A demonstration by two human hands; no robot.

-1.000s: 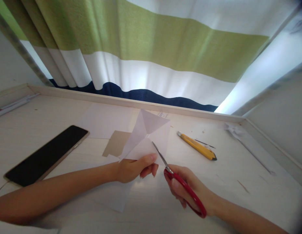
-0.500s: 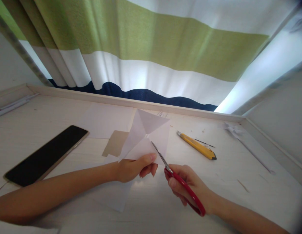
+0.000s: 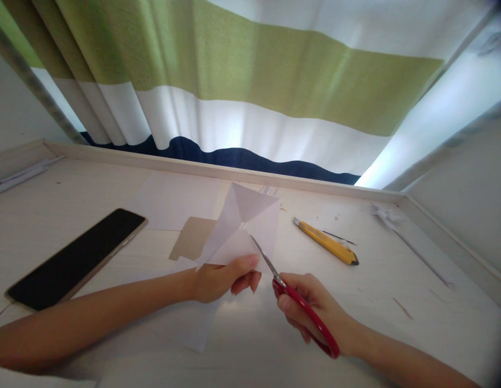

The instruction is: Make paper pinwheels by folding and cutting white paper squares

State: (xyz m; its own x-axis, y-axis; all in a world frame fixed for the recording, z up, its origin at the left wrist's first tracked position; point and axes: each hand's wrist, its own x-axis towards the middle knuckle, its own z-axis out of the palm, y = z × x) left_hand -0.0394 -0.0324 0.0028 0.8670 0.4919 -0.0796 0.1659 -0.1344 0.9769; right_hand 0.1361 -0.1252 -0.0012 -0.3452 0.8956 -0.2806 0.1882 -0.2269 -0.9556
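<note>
My left hand [image 3: 221, 279] pinches the lower edge of a folded white paper [image 3: 244, 223], holding it up off the desk. My right hand [image 3: 310, 307] grips red-handled scissors [image 3: 302, 310]. Their thin metal blades [image 3: 263, 254] point up-left and sit at the paper's lower right edge, close beside my left thumb. The blades look nearly closed.
A black phone [image 3: 78, 256] lies on the white desk [image 3: 396, 291] at the left. A yellow utility knife [image 3: 326, 242] rests to the right of the paper. Flat white sheets [image 3: 173, 199] and a brown card piece [image 3: 190, 238] lie behind my hands. A striped curtain [image 3: 250, 91] hangs beyond the desk.
The scissors and my right hand shifted slightly up and left along the paper's edge. The paper's top fold tilted a little. My left hand stayed put.
</note>
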